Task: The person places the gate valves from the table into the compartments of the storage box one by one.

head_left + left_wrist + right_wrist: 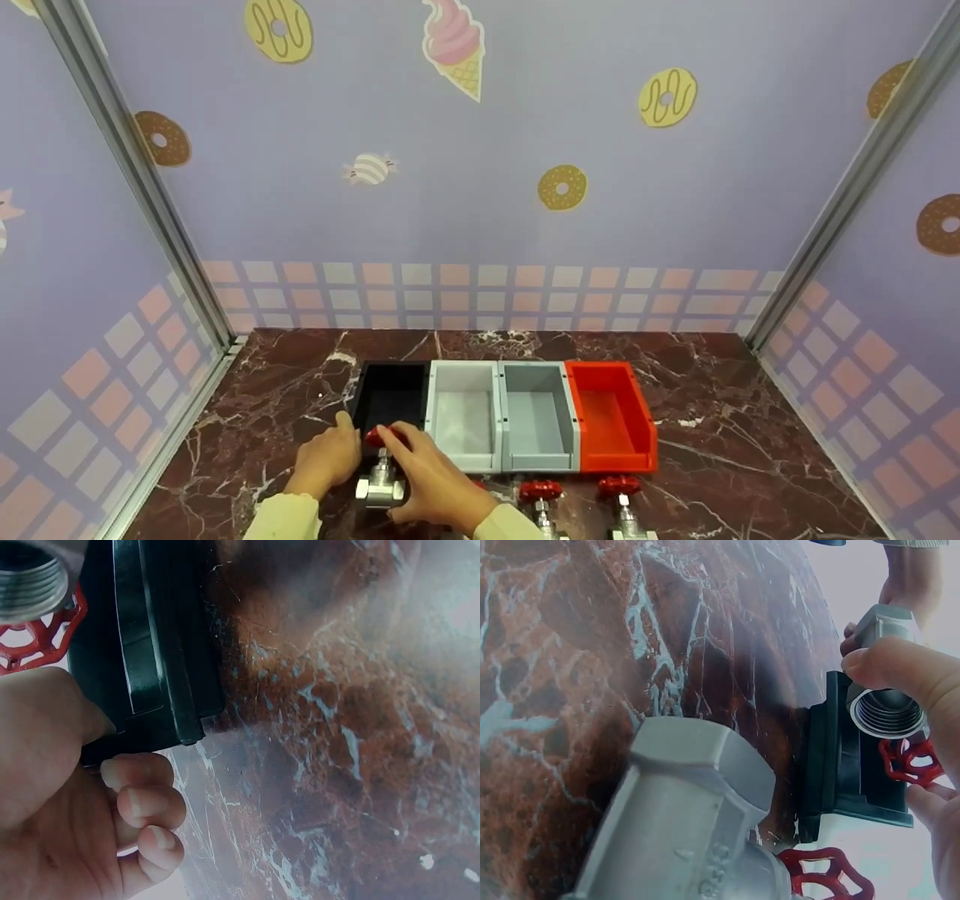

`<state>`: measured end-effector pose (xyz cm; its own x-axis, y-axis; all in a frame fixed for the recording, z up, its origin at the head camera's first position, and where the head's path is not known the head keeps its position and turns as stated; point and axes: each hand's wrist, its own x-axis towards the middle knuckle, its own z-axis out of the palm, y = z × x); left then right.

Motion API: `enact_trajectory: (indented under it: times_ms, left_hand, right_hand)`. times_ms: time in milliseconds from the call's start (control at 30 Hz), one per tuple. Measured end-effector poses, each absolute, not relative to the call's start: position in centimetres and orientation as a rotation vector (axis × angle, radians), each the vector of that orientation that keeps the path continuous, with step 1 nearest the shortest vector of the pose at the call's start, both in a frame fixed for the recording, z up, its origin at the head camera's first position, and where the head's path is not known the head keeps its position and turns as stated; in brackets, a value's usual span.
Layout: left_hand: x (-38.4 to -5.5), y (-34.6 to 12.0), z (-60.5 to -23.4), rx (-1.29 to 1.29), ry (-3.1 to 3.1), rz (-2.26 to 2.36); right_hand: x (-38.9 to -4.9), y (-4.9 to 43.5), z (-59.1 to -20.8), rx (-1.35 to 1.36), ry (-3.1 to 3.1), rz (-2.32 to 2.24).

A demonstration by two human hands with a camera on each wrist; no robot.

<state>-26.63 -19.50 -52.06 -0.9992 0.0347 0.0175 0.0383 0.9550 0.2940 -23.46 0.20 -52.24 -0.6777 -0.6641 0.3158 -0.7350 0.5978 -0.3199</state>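
Left hand (328,454) pinches black bin edge (146,741); right hand (439,480) holds valve (380,487), clearance unclear.

The right hand (436,478) grips a metal valve (380,487) with a red handwheel (373,436) — just at the front of a black bin (391,386), the left hand (330,454) by that bin's left front corner. A white bin (462,405), a grey bin (537,409) and a red bin (611,412) continue the row — two more valves (621,487) stand before the last two.
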Motion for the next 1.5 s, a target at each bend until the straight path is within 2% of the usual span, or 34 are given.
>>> enact_trajectory:
  times_ms: [1500]
  left_hand:
    - [-26.7,-19.6,-52.2,-0.066,-3.084,-0.467]
  right_hand:
    - [-26.1,-0.6,-51.7,1.167,-2.82,0.653]
